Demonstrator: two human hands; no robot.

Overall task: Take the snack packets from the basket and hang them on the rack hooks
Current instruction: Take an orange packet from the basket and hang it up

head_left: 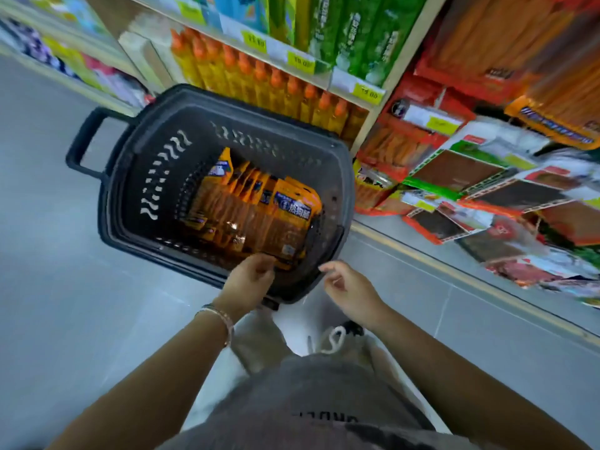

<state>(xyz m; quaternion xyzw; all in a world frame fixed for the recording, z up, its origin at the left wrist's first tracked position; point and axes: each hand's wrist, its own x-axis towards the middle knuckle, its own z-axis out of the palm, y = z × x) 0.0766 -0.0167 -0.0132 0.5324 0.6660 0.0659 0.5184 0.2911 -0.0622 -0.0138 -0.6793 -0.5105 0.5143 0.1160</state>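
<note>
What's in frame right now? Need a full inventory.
basket: one, dark grey, on the floor in front of the person
snack packets: a stack, count unclear, orange, inside the basket
bottles: a row, yellow with orange caps, on the shelf behind the basket
boxes: several, green, on the shelf above the bottles
price tags: at least three, yellow, on the shelf edge
hanging packets: many, red, green and orange, on the rack at right
floor: grey
bracelet: one, on the left wrist
left hand: fingers curled at the near edge of the snack packets; grip unclear
right hand: fingers loosely curled, holds nothing, beside the basket's near corner
</note>
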